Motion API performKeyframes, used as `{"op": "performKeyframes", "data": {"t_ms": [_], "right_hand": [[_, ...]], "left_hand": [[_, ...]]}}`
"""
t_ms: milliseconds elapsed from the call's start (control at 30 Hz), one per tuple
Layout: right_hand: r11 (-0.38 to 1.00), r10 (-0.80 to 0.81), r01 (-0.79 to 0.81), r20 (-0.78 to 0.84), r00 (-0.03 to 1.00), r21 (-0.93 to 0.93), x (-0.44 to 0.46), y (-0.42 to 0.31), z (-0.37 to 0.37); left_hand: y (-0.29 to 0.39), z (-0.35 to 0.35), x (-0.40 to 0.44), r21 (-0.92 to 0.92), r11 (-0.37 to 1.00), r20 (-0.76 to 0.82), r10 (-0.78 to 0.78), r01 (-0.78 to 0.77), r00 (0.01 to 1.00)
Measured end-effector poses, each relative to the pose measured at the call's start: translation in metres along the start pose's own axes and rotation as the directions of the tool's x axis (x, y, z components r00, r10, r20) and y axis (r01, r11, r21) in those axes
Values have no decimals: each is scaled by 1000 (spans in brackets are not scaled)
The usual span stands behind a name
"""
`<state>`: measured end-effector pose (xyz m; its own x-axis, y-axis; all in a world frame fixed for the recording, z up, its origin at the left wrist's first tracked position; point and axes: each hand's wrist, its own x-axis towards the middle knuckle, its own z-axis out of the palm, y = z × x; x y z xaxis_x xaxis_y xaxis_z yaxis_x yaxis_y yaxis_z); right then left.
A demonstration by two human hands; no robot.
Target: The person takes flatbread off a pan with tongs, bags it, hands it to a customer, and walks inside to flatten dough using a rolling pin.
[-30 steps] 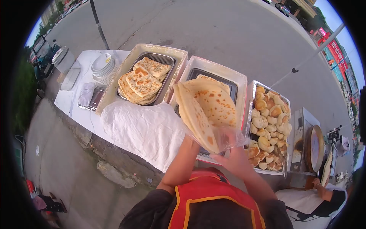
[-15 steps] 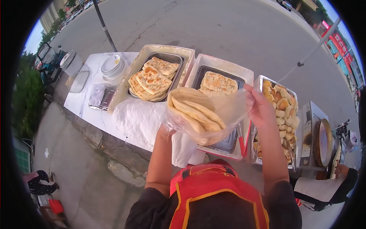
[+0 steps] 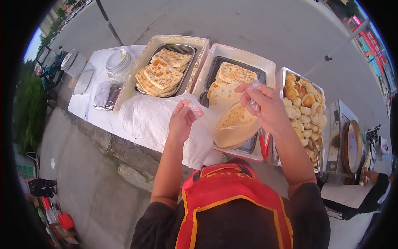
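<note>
A clear plastic bag [image 3: 212, 119] hangs between my two hands, with a folded flatbread [image 3: 236, 124] in its lower part. My left hand [image 3: 183, 120] pinches one side of the bag's top, above a white cloth [image 3: 149, 120]. My right hand [image 3: 265, 106] grips the bunched plastic on the other side, over the right part of the middle box. Behind the bag, more flatbread [image 3: 235, 74] lies on a dark tray in the foam box [image 3: 268, 68]. Red-handled tongs [image 3: 263, 144] rest at that box's front right, below my right hand.
Another foam box [image 3: 202, 45] holds stacked flatbreads [image 3: 161, 74]. Stacked plates [image 3: 118, 64] stand left. Small buns [image 3: 304, 112] fill a foil tray at right, near a round pan [image 3: 352, 146]. A co-worker's arm [image 3: 370, 176] shows at far right.
The flatbread has gone from partly outside the bag to low inside it. My hands have risen from its sides to the bag's top, and my right hand has moved inward since half a second ago.
</note>
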<state>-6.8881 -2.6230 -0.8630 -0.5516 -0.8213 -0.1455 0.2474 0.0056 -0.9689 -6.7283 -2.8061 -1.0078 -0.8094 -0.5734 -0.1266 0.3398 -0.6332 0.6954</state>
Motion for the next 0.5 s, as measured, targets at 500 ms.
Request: {"op": "performKeyframes", "data": {"t_ms": [500], "right_hand": [[620,-136,238,-196,971,748,-88,-4,-84]], "left_hand": [[-22,258,-48,535,524,751,64,-663,657]]}}
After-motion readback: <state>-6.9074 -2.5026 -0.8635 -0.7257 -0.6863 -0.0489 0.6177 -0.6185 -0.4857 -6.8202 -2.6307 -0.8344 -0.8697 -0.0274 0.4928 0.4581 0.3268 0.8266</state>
